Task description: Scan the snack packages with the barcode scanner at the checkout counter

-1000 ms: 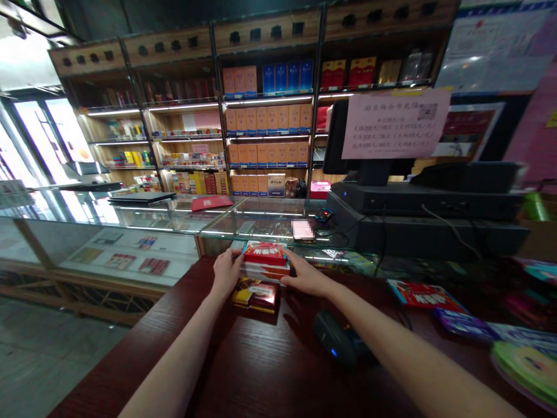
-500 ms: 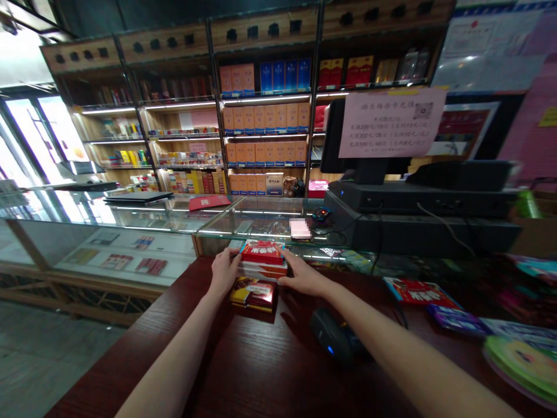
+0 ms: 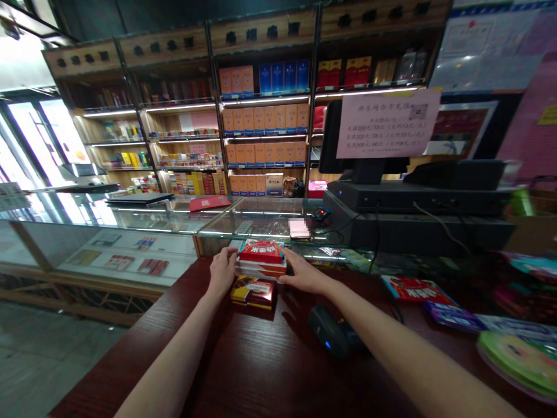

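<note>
A small stack of snack boxes [image 3: 261, 269], pale-sided with orange markings, sits on the dark counter, and a red snack package [image 3: 261, 251] with white lettering lies on top of it. My left hand [image 3: 223, 270] is at the stack's left side, fingers slightly bent and at its edge; whether they touch is unclear. On the right side, my right hand [image 3: 303, 273] rests against the stack with thumb and forefinger apart. A brown and yellow snack box [image 3: 253, 292] lies just in front of the stack, between my wrists. Neither hand is closed around anything.
A black handheld scanner [image 3: 329, 332] lies beside my right forearm. Further right are a red snack packet [image 3: 418, 288], a purple packet [image 3: 450, 314] and green round packages [image 3: 520, 363]. Behind stand a glass display case [image 3: 265, 217] and a monitor with a pink notice [image 3: 387, 125].
My left hand has shifted slightly left, its fingertips easing away from the red package. My right hand stays at the stack's right side. The view has turned very slightly.
</note>
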`<control>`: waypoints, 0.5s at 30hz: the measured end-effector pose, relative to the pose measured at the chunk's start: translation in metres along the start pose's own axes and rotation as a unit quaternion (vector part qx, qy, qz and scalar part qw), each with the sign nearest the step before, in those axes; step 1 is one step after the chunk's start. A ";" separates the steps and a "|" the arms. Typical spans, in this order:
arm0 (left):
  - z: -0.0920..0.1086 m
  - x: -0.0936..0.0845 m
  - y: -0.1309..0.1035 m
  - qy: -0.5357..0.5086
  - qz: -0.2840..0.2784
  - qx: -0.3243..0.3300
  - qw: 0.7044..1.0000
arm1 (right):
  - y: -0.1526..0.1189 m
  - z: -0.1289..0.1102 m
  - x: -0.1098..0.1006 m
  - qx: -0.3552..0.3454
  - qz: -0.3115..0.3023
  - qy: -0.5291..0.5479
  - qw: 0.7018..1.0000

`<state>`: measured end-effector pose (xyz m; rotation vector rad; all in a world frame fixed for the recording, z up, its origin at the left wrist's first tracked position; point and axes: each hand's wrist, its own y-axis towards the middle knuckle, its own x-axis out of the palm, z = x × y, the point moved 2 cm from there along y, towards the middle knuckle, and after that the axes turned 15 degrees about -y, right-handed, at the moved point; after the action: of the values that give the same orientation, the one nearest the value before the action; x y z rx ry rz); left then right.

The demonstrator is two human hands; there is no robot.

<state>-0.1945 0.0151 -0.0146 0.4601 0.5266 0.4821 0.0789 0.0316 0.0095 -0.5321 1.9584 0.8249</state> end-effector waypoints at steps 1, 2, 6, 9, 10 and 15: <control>0.002 -0.001 -0.001 0.000 0.002 0.003 1.000 | -0.002 0.000 -0.001 0.001 0.001 -0.002 1.000; 0.004 -0.002 -0.001 0.000 0.003 0.006 1.000 | -0.004 0.000 -0.002 0.006 0.002 -0.006 1.000; 0.018 -0.004 -0.006 0.003 0.006 0.023 1.000 | -0.015 0.005 -0.007 0.038 -0.008 -0.024 0.999; 0.033 -0.001 -0.009 0.013 -0.001 0.055 0.998 | -0.027 0.010 -0.013 0.046 -0.011 -0.032 0.998; 0.039 0.001 -0.011 0.019 -0.005 0.068 0.997 | -0.031 0.012 -0.016 0.047 -0.010 -0.035 0.998; 0.068 0.014 -0.018 0.051 -0.029 0.113 0.992 | -0.056 0.024 -0.030 0.079 -0.003 -0.044 0.996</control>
<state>-0.1391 -0.0115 0.0232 0.6372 0.6946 0.3940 0.1444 0.0120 0.0080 -0.4016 1.9209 0.6715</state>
